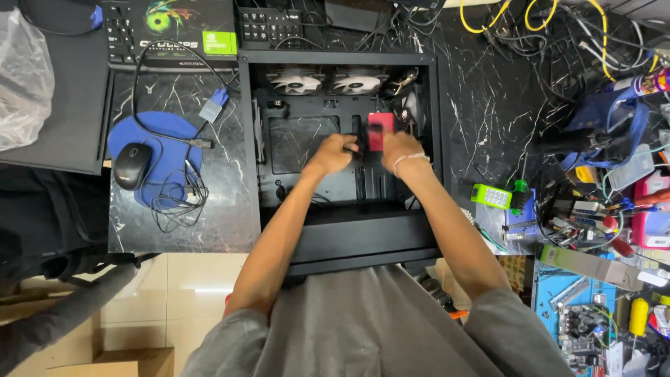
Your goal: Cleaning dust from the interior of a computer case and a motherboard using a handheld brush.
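An open black computer case (436, 139) lies flat on the dark marbled desk, with two white fans (326, 82) at its far end. Both my hands reach inside it. My right hand (401, 148) grips a small red flat object (380, 130) near the case's middle. My left hand (333, 153) is closed just left of it, fingers curled around something small and dark that I cannot make out. A pale band circles my right wrist.
A black mouse (131, 165) sits on a blue pad (150, 139) with a tangled cable at left. A keyboard and a graphics-card box (181, 28) lie behind. Tools, cables, a green part (490, 196) and circuit boards crowd the right. A plastic bag (21, 77) is far left.
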